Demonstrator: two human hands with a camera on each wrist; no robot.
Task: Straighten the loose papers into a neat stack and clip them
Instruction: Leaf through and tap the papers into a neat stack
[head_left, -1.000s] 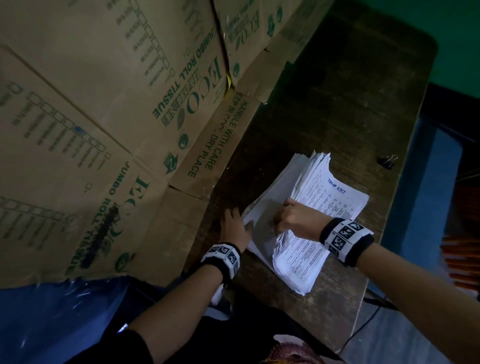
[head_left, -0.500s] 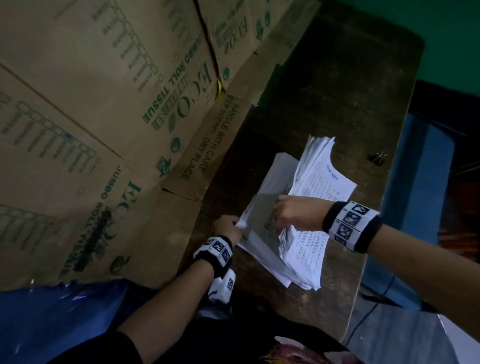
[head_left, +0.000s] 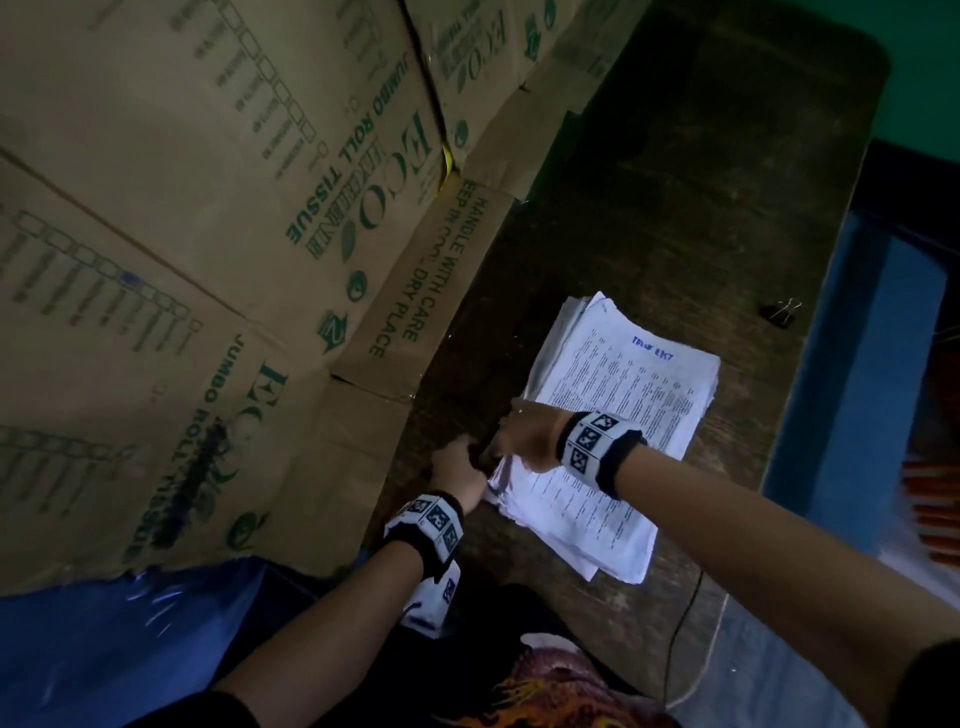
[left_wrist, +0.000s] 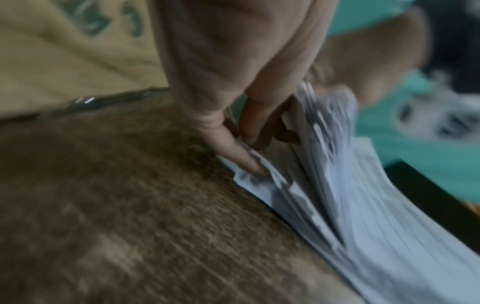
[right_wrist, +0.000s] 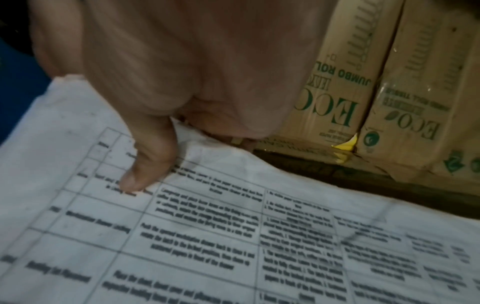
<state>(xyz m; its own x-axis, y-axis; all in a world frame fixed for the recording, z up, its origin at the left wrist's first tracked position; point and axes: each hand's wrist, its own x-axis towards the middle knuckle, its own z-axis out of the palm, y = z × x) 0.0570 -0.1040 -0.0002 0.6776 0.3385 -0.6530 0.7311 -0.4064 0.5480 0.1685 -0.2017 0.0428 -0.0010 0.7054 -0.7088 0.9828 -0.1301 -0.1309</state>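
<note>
A thick pile of printed papers (head_left: 634, 395) lies on the dark wooden table (head_left: 675, 197), its sheets still offset at the near and far ends. Both hands meet at its left edge. My left hand (head_left: 460, 462) has its thumb (left_wrist: 246, 162) on the lower sheets' corner and its fingers tucked in among the papers (left_wrist: 376, 205). My right hand (head_left: 519, 436) grips the same edge, thumb (right_wrist: 140, 176) on the top sheet of the papers (right_wrist: 233, 236) and fingers curled over the side. A black binder clip (head_left: 782, 313) lies apart near the table's right edge.
Large cardboard boxes (head_left: 234, 234) printed "ECO Jumbo Roll Tissue" stand along the table's left side, with a flap (head_left: 431, 280) lying on it. A blue surface (head_left: 857, 395) lies beyond the table's right edge. Blue plastic (head_left: 130, 649) is at the lower left.
The raised, fanned sheets have come down flat, so the printed top page now covers the blank ones. My right hand slid left to the pile's edge beside my left hand.
</note>
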